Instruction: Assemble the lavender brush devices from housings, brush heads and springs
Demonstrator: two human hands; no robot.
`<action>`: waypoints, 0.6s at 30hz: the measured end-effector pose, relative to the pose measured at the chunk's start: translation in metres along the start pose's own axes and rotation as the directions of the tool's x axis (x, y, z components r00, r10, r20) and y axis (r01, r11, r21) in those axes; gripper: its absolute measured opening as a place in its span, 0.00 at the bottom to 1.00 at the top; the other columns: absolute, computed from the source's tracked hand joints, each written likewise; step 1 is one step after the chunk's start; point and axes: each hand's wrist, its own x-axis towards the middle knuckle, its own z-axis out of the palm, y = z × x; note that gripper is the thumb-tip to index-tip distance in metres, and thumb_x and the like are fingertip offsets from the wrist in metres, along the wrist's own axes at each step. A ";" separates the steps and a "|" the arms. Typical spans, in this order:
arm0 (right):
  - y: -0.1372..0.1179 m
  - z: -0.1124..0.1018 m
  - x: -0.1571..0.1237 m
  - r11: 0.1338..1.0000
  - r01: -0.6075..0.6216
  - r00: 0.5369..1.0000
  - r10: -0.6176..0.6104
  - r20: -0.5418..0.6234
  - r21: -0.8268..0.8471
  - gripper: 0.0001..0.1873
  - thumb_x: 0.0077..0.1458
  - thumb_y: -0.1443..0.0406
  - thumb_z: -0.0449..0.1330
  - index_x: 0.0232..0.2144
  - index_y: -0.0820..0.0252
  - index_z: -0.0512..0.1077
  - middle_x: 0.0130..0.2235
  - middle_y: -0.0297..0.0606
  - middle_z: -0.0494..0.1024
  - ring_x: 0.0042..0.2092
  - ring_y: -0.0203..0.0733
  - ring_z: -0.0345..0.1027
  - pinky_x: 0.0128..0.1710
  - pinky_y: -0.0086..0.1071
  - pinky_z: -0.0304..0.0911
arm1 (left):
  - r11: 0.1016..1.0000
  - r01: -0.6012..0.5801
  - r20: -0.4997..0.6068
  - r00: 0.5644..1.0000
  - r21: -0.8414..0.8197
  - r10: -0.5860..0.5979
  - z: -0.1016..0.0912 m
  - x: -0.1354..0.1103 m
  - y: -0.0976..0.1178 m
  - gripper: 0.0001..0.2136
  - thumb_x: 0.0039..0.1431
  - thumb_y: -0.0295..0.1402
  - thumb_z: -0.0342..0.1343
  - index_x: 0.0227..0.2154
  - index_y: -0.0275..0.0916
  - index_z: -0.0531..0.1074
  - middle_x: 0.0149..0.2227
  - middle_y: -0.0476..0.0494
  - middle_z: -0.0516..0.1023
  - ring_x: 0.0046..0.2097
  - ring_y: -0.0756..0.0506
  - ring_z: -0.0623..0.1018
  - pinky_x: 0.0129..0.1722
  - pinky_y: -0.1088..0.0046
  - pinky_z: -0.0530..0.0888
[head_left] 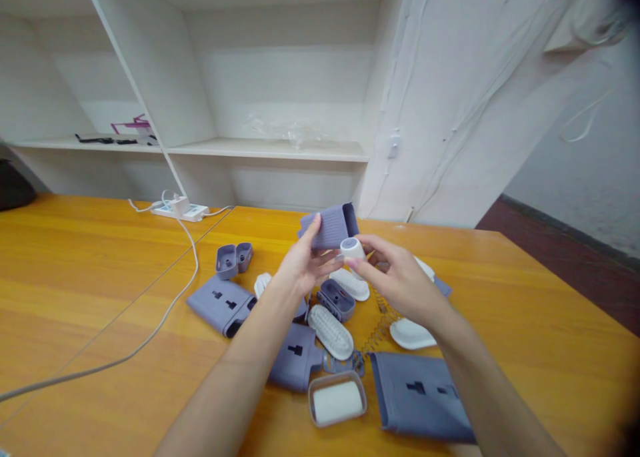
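My left hand [303, 263] is raised over the wooden table [75, 277], its fingers closed round a ribbed purple sleeve-like case [330, 227] with an open end facing right. My right hand [395, 280] pinches a small white cylindrical part [353, 249] with a purple top, held right at the case's lower edge. Below the hands lie several purple and white plastic parts: a purple case [223, 303], a white ribbed piece [330, 330], a small purple tray [336, 299].
A larger purple flat case [420, 397] and a clear-rimmed box with a white block [337, 398] lie near me. A two-cup purple holder [233, 258] sits left. A white power strip [180, 209] with a cable [150, 337] crosses the table's left side. White shelves [270, 149] stand behind.
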 end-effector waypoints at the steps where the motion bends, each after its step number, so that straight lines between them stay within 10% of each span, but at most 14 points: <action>1: -0.002 -0.001 -0.001 1.000 0.011 1.000 -0.011 0.024 -0.011 0.17 0.59 0.57 0.59 0.48 0.57 0.73 0.40 0.37 0.79 0.38 0.40 0.71 0.36 0.32 0.63 | 1.000 -0.004 -0.011 1.000 -0.011 0.004 -0.001 0.001 0.000 0.23 0.51 0.52 0.60 0.39 0.36 0.72 0.36 0.37 0.75 0.36 0.42 0.77 0.37 0.60 0.79; 9: -0.007 -0.011 -0.005 0.979 0.107 0.978 -0.072 0.194 -0.172 0.08 0.57 0.61 0.61 0.37 0.53 0.78 0.36 0.32 0.81 0.34 0.38 0.70 0.32 0.30 0.58 | 0.981 0.052 0.020 0.999 -0.188 -0.049 -0.004 -0.001 0.013 0.10 0.55 0.37 0.59 0.35 0.37 0.70 0.31 0.44 0.76 0.32 0.45 0.78 0.38 0.59 0.78; 18: 0.000 -0.010 0.000 0.951 -0.045 0.993 0.008 -0.121 -0.306 0.17 0.60 0.53 0.56 0.40 0.57 0.77 0.30 0.34 0.78 0.29 0.39 0.67 0.29 0.32 0.57 | 0.972 0.092 0.033 0.996 -0.216 -0.086 -0.002 0.001 0.004 0.06 0.54 0.34 0.54 0.33 0.37 0.68 0.30 0.44 0.76 0.32 0.43 0.77 0.34 0.56 0.78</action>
